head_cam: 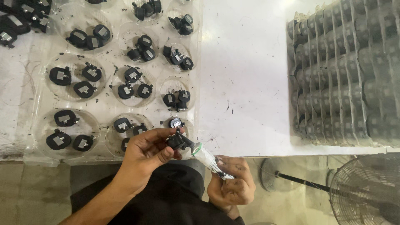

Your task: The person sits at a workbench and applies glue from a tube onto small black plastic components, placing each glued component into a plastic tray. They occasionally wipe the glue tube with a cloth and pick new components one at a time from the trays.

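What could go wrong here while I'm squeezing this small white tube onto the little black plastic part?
The small white tube in the right hand meets the small black plastic part, pinched by the left hand, so its contents might smear onto the fingers. Both hands work past the white table's edge; a dropped part would likely fall to the floor.

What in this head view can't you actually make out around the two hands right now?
- Tube nozzle tip: hidden where it meets the small black part in the left hand.
- Tube's lower end: covered by the right hand fingers.
- Stacked trays at right: blurred behind plastic, cut off by the frame edge.
- Black parts at top left of the clear tray: cut off by the edge.
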Motion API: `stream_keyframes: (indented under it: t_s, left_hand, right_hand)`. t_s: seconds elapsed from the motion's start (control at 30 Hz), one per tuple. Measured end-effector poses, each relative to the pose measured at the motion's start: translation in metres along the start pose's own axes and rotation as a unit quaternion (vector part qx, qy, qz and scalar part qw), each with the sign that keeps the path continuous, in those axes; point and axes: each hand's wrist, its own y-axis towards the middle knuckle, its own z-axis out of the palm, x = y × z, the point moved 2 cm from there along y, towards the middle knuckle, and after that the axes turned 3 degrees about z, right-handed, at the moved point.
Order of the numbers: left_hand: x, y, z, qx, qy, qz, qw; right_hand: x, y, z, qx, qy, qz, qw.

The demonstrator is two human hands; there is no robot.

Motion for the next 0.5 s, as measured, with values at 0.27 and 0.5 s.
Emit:
stream_keyframes:
  t_s: [0.27,0.5]
  left_hand:
    - [0.010,-0.002,-0.007,-0.011,-0.043,-0.010,0.999]
    - [0.008,0.000,-0.009,-0.009,-0.059,-0.004,0.998]
  right_hand:
    - [0.002,0.002,0.002,0.003,-0.007,-0.008,1.000]
    - [0.007,0.011,0.001,0.038,-0.016,0.001,0.999]
